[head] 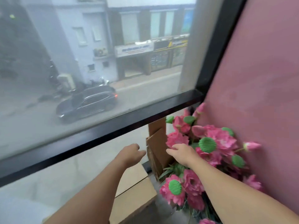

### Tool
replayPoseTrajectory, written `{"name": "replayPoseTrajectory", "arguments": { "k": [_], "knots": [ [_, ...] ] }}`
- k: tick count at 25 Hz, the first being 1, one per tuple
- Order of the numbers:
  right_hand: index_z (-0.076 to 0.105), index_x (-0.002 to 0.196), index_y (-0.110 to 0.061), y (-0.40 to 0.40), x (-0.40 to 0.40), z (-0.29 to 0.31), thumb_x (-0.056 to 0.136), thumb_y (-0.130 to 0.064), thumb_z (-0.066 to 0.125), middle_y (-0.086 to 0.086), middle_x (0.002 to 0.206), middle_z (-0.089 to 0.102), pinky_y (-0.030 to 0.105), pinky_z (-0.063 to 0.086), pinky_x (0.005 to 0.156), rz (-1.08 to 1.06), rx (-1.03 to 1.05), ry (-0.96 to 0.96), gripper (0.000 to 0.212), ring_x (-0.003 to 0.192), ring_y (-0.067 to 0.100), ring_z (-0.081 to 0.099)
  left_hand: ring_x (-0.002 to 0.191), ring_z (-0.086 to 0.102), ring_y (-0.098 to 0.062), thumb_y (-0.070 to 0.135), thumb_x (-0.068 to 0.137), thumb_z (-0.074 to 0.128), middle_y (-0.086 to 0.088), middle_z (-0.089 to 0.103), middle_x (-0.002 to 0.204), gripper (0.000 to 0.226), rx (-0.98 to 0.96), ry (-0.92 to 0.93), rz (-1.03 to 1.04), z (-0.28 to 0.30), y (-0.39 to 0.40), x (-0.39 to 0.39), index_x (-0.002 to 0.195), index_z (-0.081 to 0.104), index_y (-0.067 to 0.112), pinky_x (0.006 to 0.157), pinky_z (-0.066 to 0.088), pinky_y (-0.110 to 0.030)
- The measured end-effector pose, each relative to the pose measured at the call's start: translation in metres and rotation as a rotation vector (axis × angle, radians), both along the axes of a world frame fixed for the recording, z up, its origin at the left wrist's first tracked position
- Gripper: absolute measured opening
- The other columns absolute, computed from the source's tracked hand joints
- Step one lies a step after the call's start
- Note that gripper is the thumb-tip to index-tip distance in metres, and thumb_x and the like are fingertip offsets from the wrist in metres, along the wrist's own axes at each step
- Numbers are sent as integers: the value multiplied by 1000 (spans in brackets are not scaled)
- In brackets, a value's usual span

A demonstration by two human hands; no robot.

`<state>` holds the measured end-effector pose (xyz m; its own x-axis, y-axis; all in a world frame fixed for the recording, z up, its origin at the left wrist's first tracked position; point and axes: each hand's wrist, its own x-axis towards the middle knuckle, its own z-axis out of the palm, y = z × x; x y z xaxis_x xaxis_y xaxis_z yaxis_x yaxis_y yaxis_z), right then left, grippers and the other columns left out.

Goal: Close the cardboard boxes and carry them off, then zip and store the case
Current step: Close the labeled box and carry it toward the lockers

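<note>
Two bare hands reach forward by a large window (97,62). Left hand (131,153) hangs with loosely curled fingers, holding nothing. Right hand (182,152) is relaxed and empty, near flattened cardboard (157,143) standing against the glass. Below the left forearm sits a closed cardboard box (134,196), beside pink flowers (210,143).

Both bare forearms stretched forward side by side, left hand (131,153) loosely curled with fingers bent under and holding nothing, right hand (182,153) palm down, fingers relaxed, pointing left
</note>
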<state>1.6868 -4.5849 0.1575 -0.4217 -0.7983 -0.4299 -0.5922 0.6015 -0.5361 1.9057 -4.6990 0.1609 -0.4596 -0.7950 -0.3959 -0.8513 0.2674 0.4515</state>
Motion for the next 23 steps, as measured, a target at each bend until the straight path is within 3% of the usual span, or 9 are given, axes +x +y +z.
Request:
{"name": "replayPoseTrajectory", "arguments": {
  "k": [2,5,8,10,12,14,17,19,23],
  "knots": [
    [54,145,-21,35,-13,21,89,-64,54,3,149,53,38,39,108,-100,-20,15,70,135,27,50,122,56,-26,55,93,49,-8,60,136,59,-4,24,-137,26,11,-31,132,58,12,96,42,-32],
    [67,127,-24,111,-32,46,86,-67,53,1,133,65,36,43,96,-284,-48,37,61,125,30,57,101,63,-23,58,92,48,-7,68,113,52,-17,26,-376,54,48,-79,112,67,13,86,51,-32],
    [63,80,-30,197,-53,59,83,-67,52,-2,98,64,34,43,82,-502,-97,35,39,107,30,64,88,61,-18,53,96,49,2,66,94,38,-28,34,-566,69,102,-130,94,65,19,69,46,-26],
    [52,67,-22,250,-64,66,80,-67,51,-5,79,60,34,43,75,-618,-112,34,47,85,27,61,89,62,-24,50,97,49,-5,67,93,39,-40,39,-656,76,143,-163,89,62,14,67,41,-29],
    [55,68,-17,318,-75,74,77,-68,49,-3,73,63,33,44,71,-729,-116,56,53,78,25,60,96,65,-29,48,97,50,-10,68,98,38,-48,60,-756,86,201,-204,89,63,13,69,39,-29],
    [59,71,-15,391,-88,79,77,-68,46,2,77,67,33,46,73,-821,-117,70,55,83,27,63,106,64,-28,45,98,51,-9,68,110,34,-42,74,-861,95,268,-242,104,66,15,76,43,-27],
    [71,92,-17,505,-103,78,82,-69,47,4,102,72,33,48,84,-969,-130,82,59,102,29,65,120,56,-33,28,103,43,-13,56,131,40,-79,78,-1079,98,374,-297,141,50,18,95,49,-38],
    [72,113,-18,576,-106,78,85,-68,48,5,120,70,33,51,91,-1079,-119,73,62,112,29,63,121,54,-33,31,104,40,-15,55,133,43,-73,37,-1153,102,448,-325,144,47,16,98,46,-38],
    [73,91,-15,710,-115,69,91,-58,54,5,105,73,31,52,83,-1235,-123,92,46,103,28,66,123,51,-33,46,107,31,-16,54,134,52,-130,16,-1430,102,590,-369,132,55,7,102,40,-35]
  ]
}}
